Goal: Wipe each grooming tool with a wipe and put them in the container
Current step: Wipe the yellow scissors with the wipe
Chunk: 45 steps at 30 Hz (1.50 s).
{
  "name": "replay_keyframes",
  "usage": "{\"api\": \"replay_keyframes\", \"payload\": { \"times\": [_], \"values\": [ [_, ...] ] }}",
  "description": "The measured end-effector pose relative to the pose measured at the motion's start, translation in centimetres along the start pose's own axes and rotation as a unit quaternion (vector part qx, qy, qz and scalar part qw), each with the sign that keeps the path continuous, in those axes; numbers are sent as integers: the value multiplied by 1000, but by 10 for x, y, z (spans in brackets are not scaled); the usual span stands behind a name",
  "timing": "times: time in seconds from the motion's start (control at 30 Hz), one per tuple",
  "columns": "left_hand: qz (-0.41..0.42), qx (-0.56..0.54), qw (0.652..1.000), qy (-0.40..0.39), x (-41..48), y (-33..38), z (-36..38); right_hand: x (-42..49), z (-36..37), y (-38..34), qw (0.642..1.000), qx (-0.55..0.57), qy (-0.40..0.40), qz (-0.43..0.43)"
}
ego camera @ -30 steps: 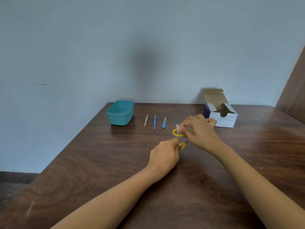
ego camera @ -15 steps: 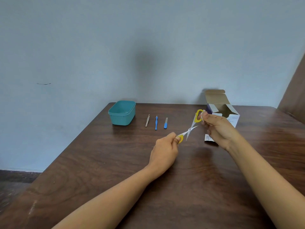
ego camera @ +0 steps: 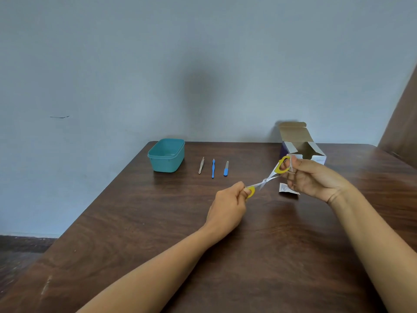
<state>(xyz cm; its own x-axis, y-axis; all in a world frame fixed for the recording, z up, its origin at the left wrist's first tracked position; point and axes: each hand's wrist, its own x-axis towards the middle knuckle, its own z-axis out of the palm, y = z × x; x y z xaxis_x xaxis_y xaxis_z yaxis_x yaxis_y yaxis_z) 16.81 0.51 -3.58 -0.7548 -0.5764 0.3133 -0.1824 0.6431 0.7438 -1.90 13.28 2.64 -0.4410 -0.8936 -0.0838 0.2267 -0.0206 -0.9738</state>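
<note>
While splayed wide open above the tabletop (ego camera: 158, 222), the scissors (ego camera: 266, 180) sit well right of the teal container (ego camera: 167, 164) and nearer the camera. They are small, with yellow loop handles and thin silver blades crossing at the pivot. Left hand (ego camera: 228, 206) grip pinches the lower loop. Right hand (ego camera: 313, 177) grip is clenched on the upper loop, a thin white wipe (ego camera: 291, 163) against its fingers. Right of the container lie tweezers (ego camera: 201, 165), a blue tool (ego camera: 213, 168) and a blue-handled file (ego camera: 226, 168). Farther right are an open box (ego camera: 300, 143) and a torn packet (ego camera: 285, 188).

Wooden table (ego camera: 135, 233) against a grey-blue wall (ego camera: 203, 53) (1 dark scuff (ego camera: 59, 117)).
</note>
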Motion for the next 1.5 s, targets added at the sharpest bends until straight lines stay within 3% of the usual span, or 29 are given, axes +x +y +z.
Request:
{"api": "replay_keyframes", "payload": {
  "times": [0.3, 0.43, 0.63, 0.83, 1.1, 1.33, 1.5],
  "values": [
    [-5, -46, 999, 16, -3, 7, -2, 2, 1, -4, 996, 49, 12, 77],
    [-35, -129, 990, 52, -1, 4, -4, 7, 14, 0, 995, 69, 30, 70],
    [-108, -276, 948, 116, 3, 1, -7, 9, 19, 7, 996, 78, 11, 50],
    [-113, -273, 944, 148, 8, -2, -11, 6, 11, 8, 996, 4, -12, 83],
    [-25, -197, 970, 140, 9, 0, -21, -1, 4, 2, 977, -172, -23, 121],
    [20, -144, 973, 179, 10, 4, -31, 0, 14, -1, 958, -285, 19, -13],
    [12, -131, 971, 199, 8, 3, -31, 2, 19, 3, 917, -379, 26, -124]
  ]
}}
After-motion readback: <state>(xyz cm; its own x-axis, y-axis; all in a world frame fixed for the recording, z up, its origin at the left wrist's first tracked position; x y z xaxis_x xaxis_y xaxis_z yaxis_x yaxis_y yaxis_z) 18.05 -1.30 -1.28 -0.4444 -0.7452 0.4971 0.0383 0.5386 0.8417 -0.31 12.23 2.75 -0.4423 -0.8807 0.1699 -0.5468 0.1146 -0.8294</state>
